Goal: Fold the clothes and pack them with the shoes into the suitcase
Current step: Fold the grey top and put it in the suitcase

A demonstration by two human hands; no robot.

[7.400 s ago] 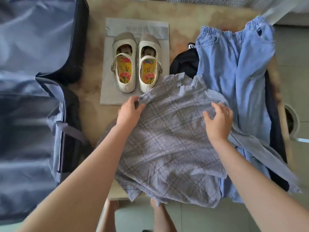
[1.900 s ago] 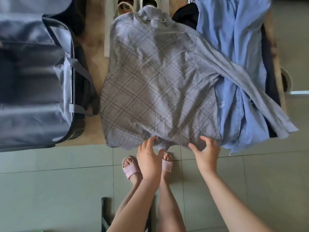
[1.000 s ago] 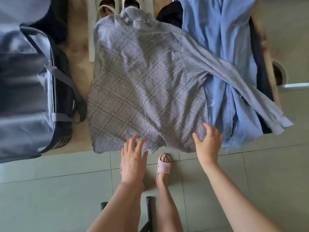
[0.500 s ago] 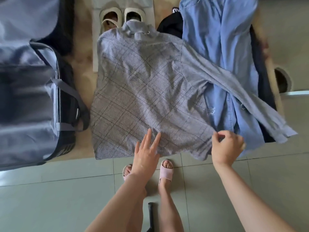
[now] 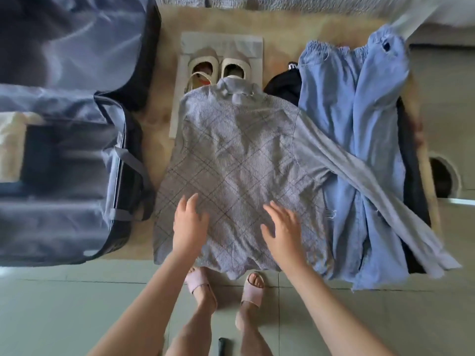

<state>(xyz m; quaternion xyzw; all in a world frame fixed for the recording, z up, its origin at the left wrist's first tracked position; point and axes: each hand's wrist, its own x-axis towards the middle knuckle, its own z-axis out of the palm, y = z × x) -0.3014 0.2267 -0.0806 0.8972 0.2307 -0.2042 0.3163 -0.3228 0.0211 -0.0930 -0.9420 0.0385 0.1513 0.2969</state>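
A grey checked top [image 5: 239, 160] lies spread flat on the beige table [image 5: 159, 104], its long sleeve [image 5: 372, 183] stretched right across the blue jeans [image 5: 341, 104]. My left hand [image 5: 189, 224] and my right hand [image 5: 282, 229] rest flat on the top's lower part, fingers straight. A pair of cream shoes [image 5: 218, 68] stands on a grey sheet beyond the collar, which covers their heels. The open dark blue suitcase [image 5: 59, 160] lies at the left.
A black garment [image 5: 284, 86] lies partly under the jeans, with more dark cloth along the table's right edge [image 5: 411, 160]. The top's hem hangs over the near table edge above my sandalled feet [image 5: 253, 291] on the tiled floor.
Both hands have moved from the hem up onto the top's lower part. My right hand has let go of the hem corner and now lies flat. The camera has tilted up.
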